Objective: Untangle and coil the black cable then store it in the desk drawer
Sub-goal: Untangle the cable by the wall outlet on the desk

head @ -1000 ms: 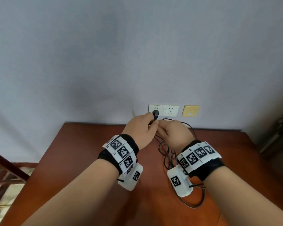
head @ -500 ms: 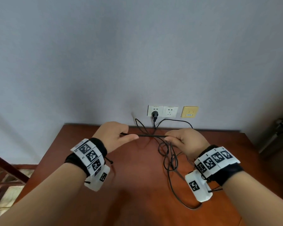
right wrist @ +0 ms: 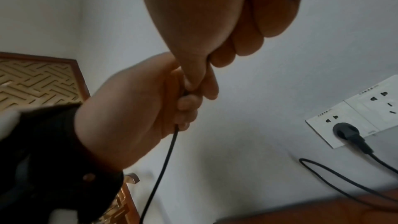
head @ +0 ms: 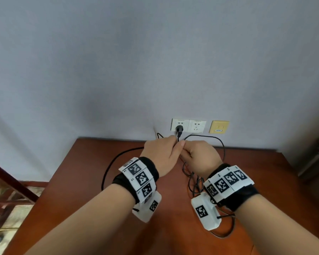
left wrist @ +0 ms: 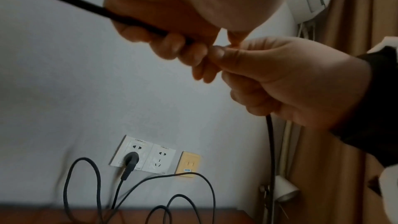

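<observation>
Left hand (head: pixel 161 155) and right hand (head: pixel 201 156) both fisted on thin black cable (head: pixel 107 170), knuckles touching above reddish-brown wooden table (head: pixel 85 181), its round black plug (head: pixel 179 130) seated in white wall socket (head: pixel 180 125), slack loops tangled below.

A reddish-brown wooden bench (head: pixel 81 181) is set with its far edge against a pale grey wall. Slack lengths of a black cable (head: pixel 107 168) are laid on its top: one wide curve is seen on the left half, bending from the middle toward the near left, and a tangle of smaller loops is gathered on the right half. A further loop is seen near the front edge on the right. In the left wrist view, loops are shown resting on the far edge of the bench (left wrist: pixel 215 215) below the wall.
</observation>
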